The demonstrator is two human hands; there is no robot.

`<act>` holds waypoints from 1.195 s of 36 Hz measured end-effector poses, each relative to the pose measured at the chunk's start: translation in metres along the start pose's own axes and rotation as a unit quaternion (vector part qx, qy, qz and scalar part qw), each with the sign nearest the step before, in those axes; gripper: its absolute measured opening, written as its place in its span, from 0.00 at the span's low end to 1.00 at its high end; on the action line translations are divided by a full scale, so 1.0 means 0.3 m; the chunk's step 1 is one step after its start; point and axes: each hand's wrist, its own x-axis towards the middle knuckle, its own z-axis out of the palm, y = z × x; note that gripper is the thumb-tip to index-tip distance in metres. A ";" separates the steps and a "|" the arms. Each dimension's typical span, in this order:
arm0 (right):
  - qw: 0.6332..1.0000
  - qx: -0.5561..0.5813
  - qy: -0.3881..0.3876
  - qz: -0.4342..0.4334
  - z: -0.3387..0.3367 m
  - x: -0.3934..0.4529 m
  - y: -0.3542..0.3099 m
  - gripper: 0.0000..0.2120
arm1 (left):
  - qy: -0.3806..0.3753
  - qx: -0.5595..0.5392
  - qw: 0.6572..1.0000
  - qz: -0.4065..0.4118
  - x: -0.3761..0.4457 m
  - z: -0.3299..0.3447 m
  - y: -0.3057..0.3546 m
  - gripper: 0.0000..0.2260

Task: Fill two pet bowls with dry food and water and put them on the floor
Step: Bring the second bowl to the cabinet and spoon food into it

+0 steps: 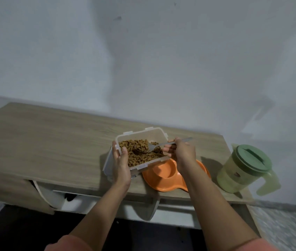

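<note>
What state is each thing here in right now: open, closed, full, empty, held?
Food container: lid off, holding kibble, tilted.
Spoon: bowl dipped in the kibble.
Orange double bowl: on the table, visible well empty.
Green jug: upright, lid on.
Left hand: holding the container.
Right hand: gripping the spoon.

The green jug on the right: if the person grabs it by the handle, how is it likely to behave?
The jug looks filled nearly to its lid, so it is probably heavy for its size. It is tall and stands near the table edge, so a sideways push could tip it. The handle should give a firm grip, though the weight may swing it.
</note>
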 end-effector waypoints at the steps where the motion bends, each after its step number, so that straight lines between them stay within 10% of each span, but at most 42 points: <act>1: 1.000 0.006 -0.003 0.001 0.001 0.006 0.002 0.11 | 0.007 0.001 1.000 0.003 -0.003 0.001 -0.004 0.25; 31: 0.992 -0.078 0.031 -0.091 -0.202 0.249 0.015 0.15 | 0.257 -0.086 0.961 0.054 -0.012 0.080 -0.211 0.26; 39: 0.868 -0.373 -0.074 -0.320 -0.235 0.258 0.123 0.13 | 0.267 -0.092 0.957 0.069 -0.015 0.078 -0.239 0.27; 43: 0.835 -0.348 -0.082 -0.418 -0.230 0.244 0.109 0.10 | 0.257 -0.097 0.959 0.066 -0.026 0.098 -0.236 0.26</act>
